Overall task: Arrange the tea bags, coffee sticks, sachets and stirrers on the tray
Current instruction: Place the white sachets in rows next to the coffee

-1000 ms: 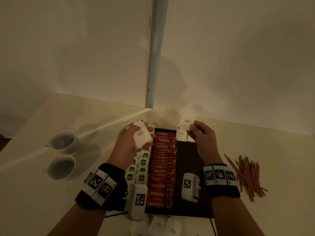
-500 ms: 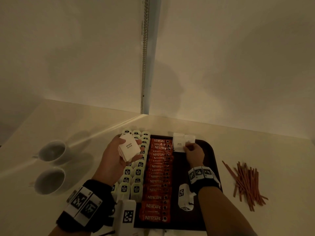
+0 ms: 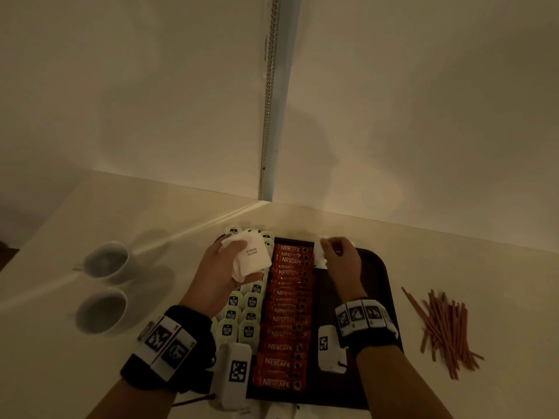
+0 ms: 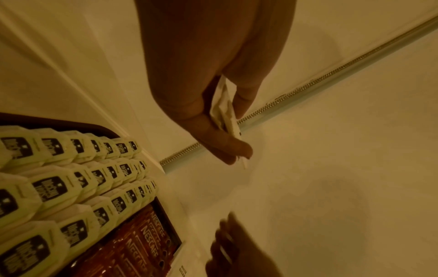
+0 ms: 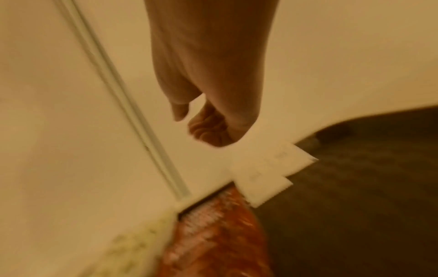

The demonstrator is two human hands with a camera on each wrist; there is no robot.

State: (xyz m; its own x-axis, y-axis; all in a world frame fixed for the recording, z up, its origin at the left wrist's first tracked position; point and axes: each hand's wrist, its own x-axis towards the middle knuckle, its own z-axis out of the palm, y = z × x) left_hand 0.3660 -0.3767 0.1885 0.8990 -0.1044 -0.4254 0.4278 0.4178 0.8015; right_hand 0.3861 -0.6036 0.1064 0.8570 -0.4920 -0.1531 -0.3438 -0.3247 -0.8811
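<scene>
A dark tray (image 3: 378,282) holds rows of pale tea bags (image 3: 242,316) on its left and a column of orange Nescafe sticks (image 3: 287,313) in the middle. My left hand (image 3: 242,261) hovers over the far tea bags and grips a small stack of white sugar sachets (image 3: 254,255) between thumb and fingers; the left wrist view shows this stack (image 4: 225,112) edge-on. My right hand (image 3: 332,249) is at the tray's far end, its curled fingers resting on sachets (image 3: 320,261) laid beside the sticks. In the right wrist view those laid sachets (image 5: 267,172) overlap, and nothing shows between thumb and fingers.
A loose pile of brown stirrers (image 3: 444,328) lies on the counter right of the tray. Two white cups (image 3: 106,261) (image 3: 101,309) stand to the left. Walls meet in a corner just behind the tray. One stirrer (image 3: 193,399) lies near the front edge.
My right hand came down from the air with a sachet to the tray's far end and now rests on the laid sachets. The left hand keeps its stack and drifted slightly.
</scene>
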